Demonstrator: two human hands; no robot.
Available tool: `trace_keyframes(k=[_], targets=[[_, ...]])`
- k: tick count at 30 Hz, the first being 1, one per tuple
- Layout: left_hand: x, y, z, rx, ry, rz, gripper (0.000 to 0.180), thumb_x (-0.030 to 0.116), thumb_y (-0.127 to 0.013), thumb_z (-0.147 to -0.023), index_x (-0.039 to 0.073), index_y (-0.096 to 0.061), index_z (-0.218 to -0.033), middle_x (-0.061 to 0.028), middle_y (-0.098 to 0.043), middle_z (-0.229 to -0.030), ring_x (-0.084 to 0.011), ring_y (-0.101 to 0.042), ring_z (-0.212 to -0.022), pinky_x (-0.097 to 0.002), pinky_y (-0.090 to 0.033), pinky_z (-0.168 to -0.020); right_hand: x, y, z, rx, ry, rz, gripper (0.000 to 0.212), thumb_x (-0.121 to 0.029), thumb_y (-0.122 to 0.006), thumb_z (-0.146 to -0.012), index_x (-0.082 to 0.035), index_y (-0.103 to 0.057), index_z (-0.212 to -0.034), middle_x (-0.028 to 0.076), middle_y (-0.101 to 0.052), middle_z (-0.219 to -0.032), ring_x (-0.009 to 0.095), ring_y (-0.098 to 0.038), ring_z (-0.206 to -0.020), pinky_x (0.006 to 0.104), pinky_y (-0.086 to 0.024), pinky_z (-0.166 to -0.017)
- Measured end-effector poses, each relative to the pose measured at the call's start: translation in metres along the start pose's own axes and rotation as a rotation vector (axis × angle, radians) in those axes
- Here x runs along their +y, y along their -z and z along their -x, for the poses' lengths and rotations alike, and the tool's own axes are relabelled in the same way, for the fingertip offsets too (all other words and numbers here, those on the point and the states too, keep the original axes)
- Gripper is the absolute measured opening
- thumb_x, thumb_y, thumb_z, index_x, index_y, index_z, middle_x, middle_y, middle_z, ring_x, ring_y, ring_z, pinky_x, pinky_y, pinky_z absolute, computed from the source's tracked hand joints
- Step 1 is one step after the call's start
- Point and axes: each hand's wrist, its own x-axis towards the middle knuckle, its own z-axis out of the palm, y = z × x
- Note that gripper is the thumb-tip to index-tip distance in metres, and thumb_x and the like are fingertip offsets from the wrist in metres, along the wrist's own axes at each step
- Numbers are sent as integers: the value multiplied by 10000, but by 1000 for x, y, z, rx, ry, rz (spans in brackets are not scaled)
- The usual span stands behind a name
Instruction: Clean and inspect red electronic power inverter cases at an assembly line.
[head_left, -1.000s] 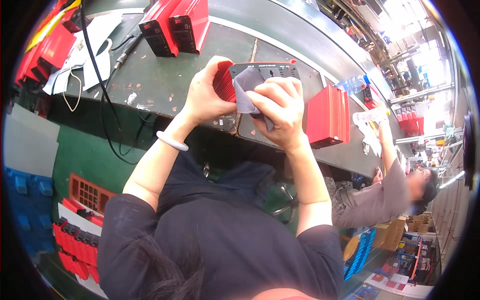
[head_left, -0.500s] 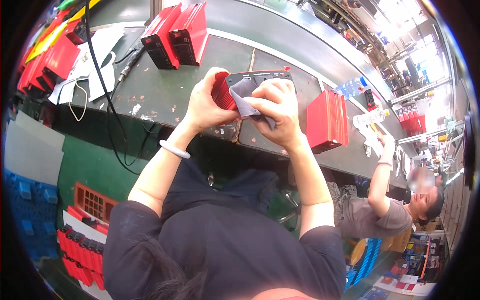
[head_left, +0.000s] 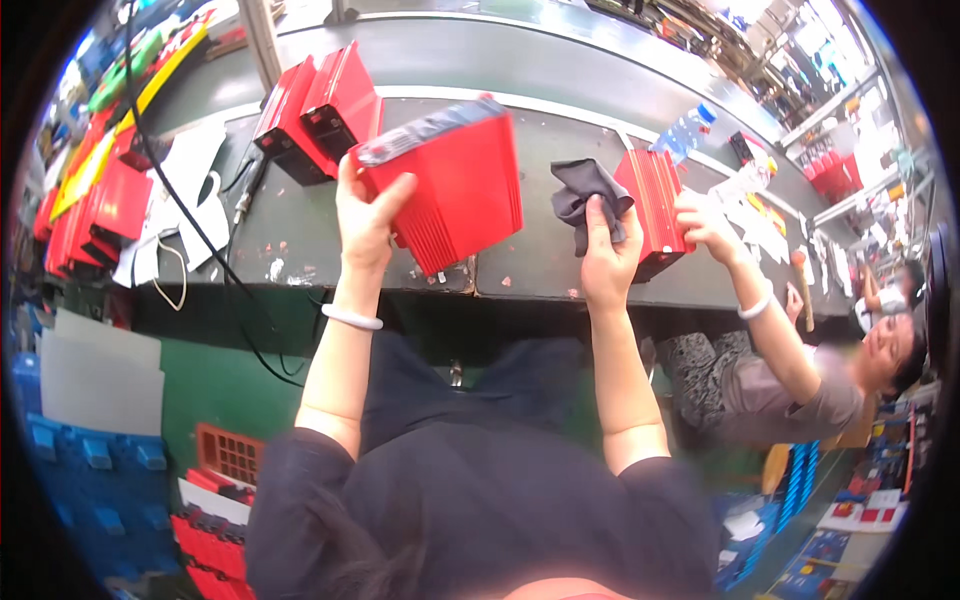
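Observation:
My left hand [head_left: 366,215] grips a red finned metal case [head_left: 455,185] by its left end and holds it tilted above the bench. The case's dark end panel faces up and away, blurred by motion. Off to the right, my right hand [head_left: 610,255] pinches a crumpled dark grey cloth [head_left: 585,195], apart from the held case. Just beyond the cloth, another red finned case [head_left: 655,205] stands on the bench. A co-worker's hand [head_left: 708,225] reaches to that case's right side. Two more red cases [head_left: 325,105] stand side by side at the back left.
The dark bench [head_left: 540,250] has a worn top. A black cable [head_left: 190,205] hangs down across its left side, near white sheets [head_left: 200,160] and more red cases [head_left: 110,210]. Clear plastic bottles [head_left: 685,133] stand at the right. A co-worker [head_left: 800,390] sits there.
The cloth has come off the case and moved right with my right hand. My left hand has turned the case, showing its broad red side. The co-worker's hand has come toward the right-hand case.

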Motion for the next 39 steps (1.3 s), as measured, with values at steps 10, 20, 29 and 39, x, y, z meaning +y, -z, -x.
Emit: trace_keyframes(k=[10,20,29,39], targets=[[-8,34,-2,2,542,687,563,477,-518,-912,99,-474,-1327,-92,-528,-1316,-266,-521,-1186,-426,-436,-996,21,1,37,-9,-295,-309,264,-26,-509,-951,-17,-504,-1215,46,-589,-1072,105,-592,-912,247,-511,-725],[-5,22,9,22,648,716,600,470,-546,-895,61,-481,-1330,-126,-539,-1309,-287,-532,-1175,-437,-419,-1019,11,4,43,-129,-404,-338,271,-8,-505,-948,9,-496,-1218,54,-578,-1102,108,-559,-1007,249,-453,-897],[-9,12,15,-21,743,746,540,467,-543,-894,96,-524,-1286,-96,-556,-1288,-286,-525,-1176,-455,-419,-1006,15,11,45,-91,-348,-176,227,-43,-518,-947,23,-554,-1161,44,-631,-1002,91,-595,-896,238,-475,-821],[-10,12,20,86,776,664,577,489,-549,-887,79,-522,-1293,-124,-564,-1279,-289,-560,-1130,-431,-454,-973,13,9,45,-65,-386,-154,222,-79,-544,-952,24,-568,-1147,57,-652,-997,106,-609,-889,246,-482,-825]])
